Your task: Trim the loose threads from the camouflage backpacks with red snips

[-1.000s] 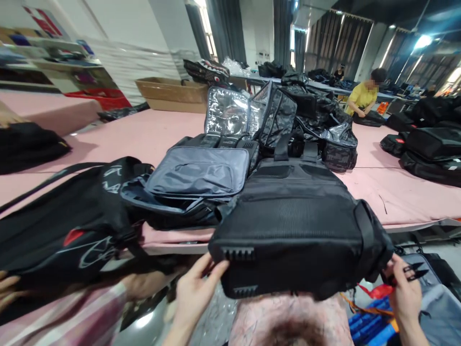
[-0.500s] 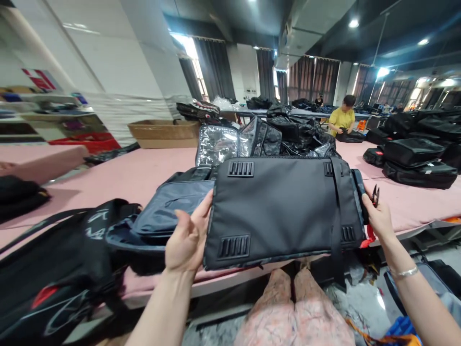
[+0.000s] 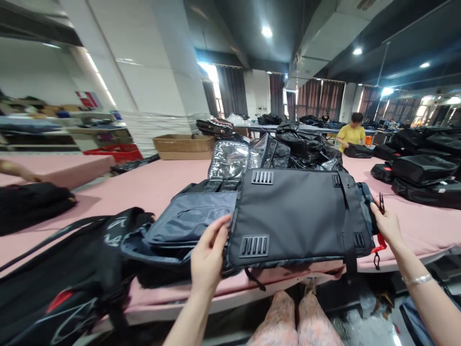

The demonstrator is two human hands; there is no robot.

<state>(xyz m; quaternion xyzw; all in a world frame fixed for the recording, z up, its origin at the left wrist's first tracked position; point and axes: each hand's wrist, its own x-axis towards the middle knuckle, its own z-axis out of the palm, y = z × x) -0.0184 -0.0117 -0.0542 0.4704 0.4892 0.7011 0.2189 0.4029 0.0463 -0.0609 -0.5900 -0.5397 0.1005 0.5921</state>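
Note:
A black bag (image 3: 298, 218) with ribbed plastic pads near its corners and a strap down its right part is tilted before me at the pink table's front edge. At its left edge my left hand (image 3: 211, 257) is closed, thumb and fingertips near each other against the side. My right hand (image 3: 388, 225) grips the camouflage-patterned right side. Dark thread snips (image 3: 381, 203) stick up from that same hand. Below it a red strap (image 3: 379, 244) with a black hook dangles. The bag's underside is hidden.
An open blue-lined bag (image 3: 190, 218) lies beside it on the pink table (image 3: 173, 173). A black bag (image 3: 72, 269) lies front left. Behind are wrapped bags (image 3: 230, 158) and a cardboard box (image 3: 185, 146). Stacked black bags (image 3: 425, 175) stand right. A person in yellow (image 3: 351, 134) works beyond.
The black bag has moved down and lies lower against the table. My left hand has turned from an open palm to fingers closed at its edge. The view has swung left.

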